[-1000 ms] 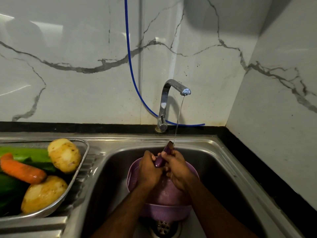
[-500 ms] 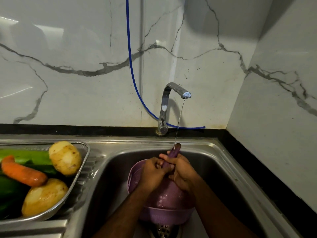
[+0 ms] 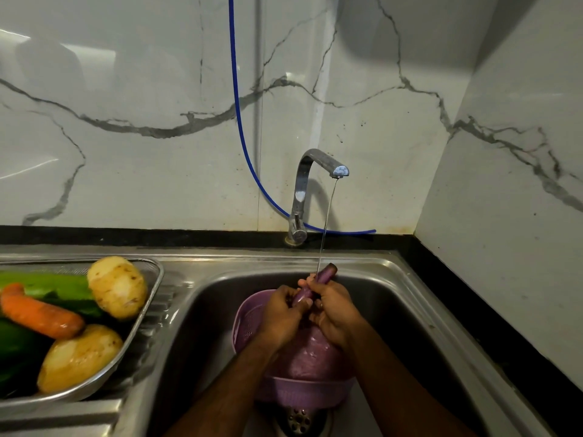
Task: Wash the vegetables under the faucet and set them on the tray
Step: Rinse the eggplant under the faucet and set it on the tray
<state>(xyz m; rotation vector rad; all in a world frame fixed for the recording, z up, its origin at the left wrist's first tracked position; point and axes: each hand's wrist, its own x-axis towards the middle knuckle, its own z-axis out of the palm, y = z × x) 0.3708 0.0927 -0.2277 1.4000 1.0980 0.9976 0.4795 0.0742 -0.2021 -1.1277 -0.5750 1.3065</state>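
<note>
Where water falls, one eggplant [image 3: 321, 279], two hands.

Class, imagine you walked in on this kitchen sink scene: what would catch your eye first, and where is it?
First, both hands, left hand and right hand, gripping a slim purple vegetable under the faucet's thin stream, above a purple colander in the sink. Next, the metal tray at left, holding two potatoes, a bright orange carrot and green vegetables.

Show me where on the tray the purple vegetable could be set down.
The tray is crowded: two potatoes, a carrot and green vegetables fill its visible part. Bare mesh shows only behind the upper potato along the back rim. Its left end is out of view.
</note>
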